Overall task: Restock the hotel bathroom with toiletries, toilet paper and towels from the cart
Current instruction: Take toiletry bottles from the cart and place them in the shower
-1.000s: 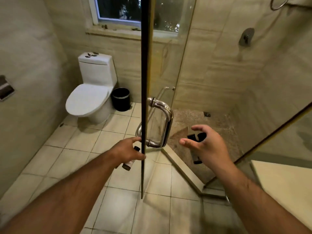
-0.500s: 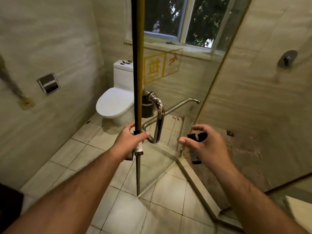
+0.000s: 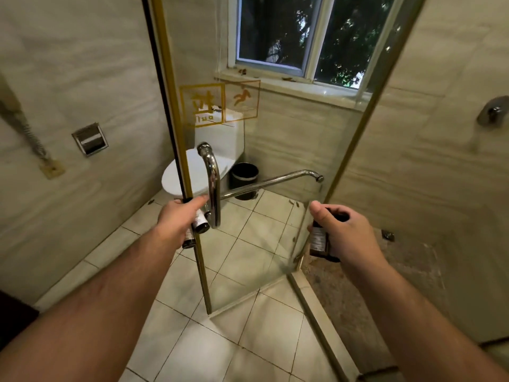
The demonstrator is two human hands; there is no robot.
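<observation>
Left hand (image 3: 176, 219) is at the door (image 3: 248, 252) edge, just beside the handle (image 3: 213, 186). My fingers are curled round two small bottles (image 3: 199, 224) and my thumb is stretched out against the glass edge. So that grip is full: closed on the pair, with only the thumb free for the door.

Right hand (image 3: 349, 235) is out in front of the shower opening, wrapped round one dark bottle (image 3: 319, 241). The label faces me and my thumb is raised over the top. It's closed on that bottle, though not squeezing hard, I'd say.

These look like light, stiff little things with smooth sides. They should be easy to carry, but two in one palm could slide against each other. I reckon the best hold is round the body, not the cap.

The door is another matter: glass, heavy I'd guess, and no good to knock a bottle against. The handle looks the better place to take it, but I've no spare fingers.

The shower floor (image 3: 399, 274) lies open to my right, and I'd judge the bottles go somewhere in there.
</observation>
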